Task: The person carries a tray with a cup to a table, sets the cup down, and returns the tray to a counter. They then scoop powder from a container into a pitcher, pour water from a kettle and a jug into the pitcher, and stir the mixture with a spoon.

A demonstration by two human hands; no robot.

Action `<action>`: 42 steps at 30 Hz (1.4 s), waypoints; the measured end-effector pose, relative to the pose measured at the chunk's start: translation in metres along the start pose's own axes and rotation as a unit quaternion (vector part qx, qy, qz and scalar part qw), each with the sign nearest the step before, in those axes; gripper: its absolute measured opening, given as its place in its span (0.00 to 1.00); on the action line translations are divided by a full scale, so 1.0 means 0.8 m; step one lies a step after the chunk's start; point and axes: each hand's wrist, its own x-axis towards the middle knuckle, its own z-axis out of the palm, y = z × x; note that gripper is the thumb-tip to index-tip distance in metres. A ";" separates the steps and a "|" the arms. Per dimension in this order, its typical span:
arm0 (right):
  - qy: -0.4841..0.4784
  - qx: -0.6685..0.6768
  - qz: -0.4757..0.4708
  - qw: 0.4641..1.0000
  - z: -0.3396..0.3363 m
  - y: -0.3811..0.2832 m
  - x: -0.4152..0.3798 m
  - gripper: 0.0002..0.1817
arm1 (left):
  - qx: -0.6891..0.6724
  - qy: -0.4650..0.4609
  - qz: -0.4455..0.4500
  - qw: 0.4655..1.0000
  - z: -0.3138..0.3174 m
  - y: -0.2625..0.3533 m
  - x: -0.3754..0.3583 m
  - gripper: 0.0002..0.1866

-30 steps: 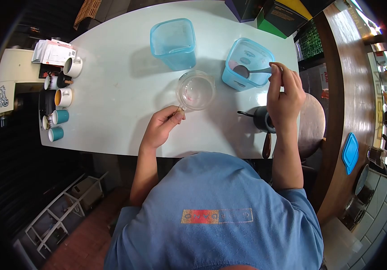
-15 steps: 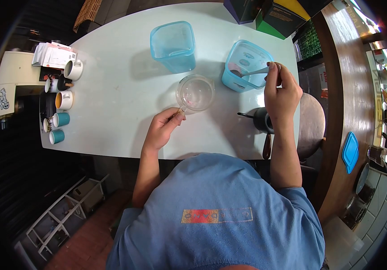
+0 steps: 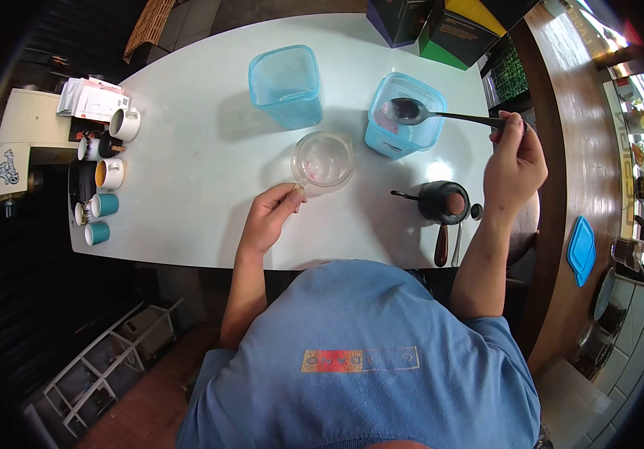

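My right hand (image 3: 516,161) pinches the end of a long-handled metal spoon (image 3: 412,111). The spoon's bowl hangs over a square blue translucent container (image 3: 404,146), which has something pinkish inside. My left hand (image 3: 271,213) grips the handle of a clear glass jug (image 3: 324,162) on the white table. A few small pink bits show in the bottom of the jug. A taller blue container (image 3: 286,88) stands behind the jug, a little to its left. Nearest to my right forearm is a black pot-like vessel (image 3: 442,202) with a brown round top.
White and teal cups (image 3: 104,204) line the table's left edge beside a stack of papers (image 3: 92,101). Dark boxes (image 3: 457,34) stand at the back right corner. A blue lid (image 3: 581,251) lies on the wooden counter (image 3: 543,299) to the right.
My right hand has moved right and lifted the spoon, whose bowl has come up out of the container. My left hand stays on the jug handle.
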 end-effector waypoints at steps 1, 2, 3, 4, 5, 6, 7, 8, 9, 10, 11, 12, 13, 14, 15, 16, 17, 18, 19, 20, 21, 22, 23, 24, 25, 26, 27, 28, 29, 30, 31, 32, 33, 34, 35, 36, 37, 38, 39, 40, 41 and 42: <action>0.000 0.000 -0.001 1.000 -0.004 -0.005 0.001 0.13 | -0.002 -0.005 -0.003 1.000 -0.001 0.000 0.001 0.12; 0.011 -0.005 0.008 1.000 -0.008 -0.012 0.002 0.12 | -0.004 -0.011 -0.006 1.000 -0.001 0.000 0.001 0.11; 0.021 -0.009 0.016 1.000 -0.012 -0.017 0.003 0.12 | -0.005 -0.009 -0.005 1.000 0.000 0.001 0.001 0.11; 0.030 -0.002 -0.014 0.999 -0.014 -0.021 0.003 0.12 | -0.012 -0.012 -0.009 1.000 0.001 0.003 0.001 0.11; 0.028 -0.001 -0.015 0.999 -0.017 -0.024 0.003 0.12 | -0.020 -0.014 -0.014 1.000 0.002 0.005 0.001 0.11; 0.030 0.016 -0.018 0.999 -0.020 -0.028 0.002 0.13 | -0.021 -0.012 -0.014 1.000 0.003 0.006 0.001 0.11; 0.033 0.033 -0.021 0.999 -0.024 -0.031 0.001 0.13 | -0.035 -0.011 -0.023 0.999 0.004 0.007 0.002 0.11; 0.031 0.053 -0.021 0.998 -0.025 -0.034 -0.003 0.14 | -0.050 -0.011 -0.032 0.998 0.004 0.008 0.002 0.12; 0.029 0.053 -0.021 0.998 -0.024 -0.036 -0.007 0.14 | -0.051 -0.009 -0.033 0.998 0.005 0.010 0.002 0.12; 0.031 0.068 -0.037 0.997 -0.022 -0.038 -0.013 0.14 | -0.048 -0.007 -0.034 0.998 0.006 0.014 0.002 0.12; 0.033 0.083 -0.054 0.995 -0.021 -0.039 -0.020 0.14 | -0.045 -0.005 -0.035 0.998 0.007 0.018 0.002 0.12; 0.009 0.069 -0.056 0.996 -0.021 -0.036 -0.032 0.14 | -0.047 -0.003 -0.035 0.998 0.008 0.021 0.002 0.12; 0.008 0.064 -0.114 0.991 -0.018 -0.029 -0.042 0.14 | -0.043 0.005 -0.029 0.999 0.009 0.024 0.002 0.12; -0.024 0.080 -0.118 0.989 -0.018 -0.031 -0.057 0.12 | -0.039 0.013 -0.024 0.999 0.010 0.027 0.001 0.12; -0.057 0.097 -0.122 0.986 -0.018 -0.032 -0.070 0.11 | -0.039 0.015 -0.025 0.999 0.011 0.031 0.000 0.12; -0.107 0.075 -0.240 0.962 -0.021 -0.022 -0.070 0.10 | -0.027 0.027 -0.019 0.999 0.012 0.034 -0.002 0.12; -0.155 0.053 -0.354 0.921 -0.024 -0.013 -0.068 0.10 | -0.016 0.040 -0.014 0.999 0.012 0.035 -0.003 0.12; -0.152 0.056 -0.386 0.908 -0.024 -0.014 -0.073 0.10 | -0.016 0.042 -0.016 0.999 0.010 0.035 -0.005 0.12; -0.155 0.058 -0.384 0.908 -0.025 -0.012 -0.074 0.10 | -0.001 0.046 -0.009 0.999 0.008 0.035 -0.007 0.11; -0.122 0.064 -0.390 0.910 -0.027 -0.008 -0.073 0.11 | 0.015 0.049 -0.002 0.999 0.005 0.035 -0.008 0.11; -0.088 0.071 -0.396 0.911 -0.029 -0.005 -0.072 0.11 | 0.015 0.051 -0.002 0.999 0.002 0.032 -0.008 0.11; -0.064 0.099 -0.362 0.925 -0.029 -0.002 -0.071 0.12 | 0.021 0.050 0.003 0.999 -0.001 0.028 -0.009 0.11; -0.064 0.100 -0.362 0.925 -0.030 -0.002 -0.067 0.12 | 0.027 0.048 0.008 0.998 -0.003 0.025 -0.010 0.11; -0.017 0.073 -0.311 0.947 -0.030 -0.005 -0.062 0.12 | 0.027 0.047 0.008 0.998 -0.006 0.022 -0.011 0.11; 0.031 0.045 -0.259 0.964 -0.029 -0.009 -0.057 0.13 | 0.031 0.039 0.008 0.999 -0.008 0.020 -0.012 0.10; 0.065 0.010 -0.231 0.971 -0.025 -0.013 -0.052 0.12 | 0.034 0.030 0.009 0.999 -0.008 0.019 -0.013 0.10; 0.066 0.008 -0.231 0.971 -0.023 -0.017 -0.046 0.12 | 0.035 0.028 0.009 0.999 -0.007 0.017 -0.013 0.10; 0.037 -0.006 -0.211 0.977 -0.021 -0.021 -0.040 0.11 | 0.014 0.034 0.026 0.999 -0.005 0.016 -0.012 0.10; 0.007 -0.020 -0.191 0.981 -0.019 -0.021 -0.037 0.10 | -0.007 0.040 0.043 0.998 -0.004 0.015 -0.013 0.10; -0.010 -0.032 -0.163 0.986 -0.017 -0.015 -0.036 0.08 | -0.006 0.040 0.042 0.998 -0.005 0.013 -0.014 0.10; -0.009 -0.031 -0.162 0.986 -0.012 -0.011 -0.036 0.08 | -0.027 0.022 0.042 0.999 -0.008 0.011 -0.014 0.10; -0.040 -0.081 -0.187 0.978 -0.006 -0.009 -0.036 0.07 | -0.049 0.004 0.041 0.998 -0.011 0.008 -0.015 0.09; -0.070 -0.131 -0.211 0.966 0.001 -0.007 -0.036 0.07 | -0.048 0.003 0.041 0.998 -0.013 0.006 -0.016 0.09; -0.084 -0.126 -0.201 0.968 0.009 -0.005 -0.037 0.06 | -0.059 -0.009 0.031 0.998 -0.016 0.003 -0.017 0.10; -0.098 -0.139 -0.199 0.965 0.016 -0.002 -0.037 0.05 | -0.069 -0.021 0.021 0.997 -0.018 0.002 -0.018 0.10; -0.114 -0.147 -0.201 0.962 0.021 0.001 -0.037 0.05 | -0.069 -0.022 0.022 0.997 -0.018 0.002 -0.018 0.10; -0.131 -0.155 -0.202 0.958 0.025 0.003 -0.037 0.05 | -0.067 -0.027 0.032 0.997 -0.018 0.003 -0.019 0.10; -0.131 -0.154 -0.201 0.958 0.028 0.005 -0.037 0.05 | -0.065 -0.033 0.042 0.996 -0.018 0.003 -0.020 0.10; -0.146 -0.161 -0.210 0.953 0.032 0.006 -0.037 0.05 | -0.065 -0.032 0.042 0.996 -0.019 0.002 -0.020 0.10; -0.161 -0.168 -0.218 0.948 0.034 0.007 -0.037 0.06 | -0.068 -0.031 0.042 0.996 -0.019 0.002 -0.021 0.10; -0.160 -0.168 -0.218 0.948 0.037 0.009 -0.037 0.06 | -0.072 -0.029 0.042 0.996 -0.020 0.001 -0.022 0.10; -0.167 -0.170 -0.221 0.946 0.038 0.010 -0.037 0.06 | -0.071 -0.030 0.042 0.996 -0.019 0.002 -0.023 0.10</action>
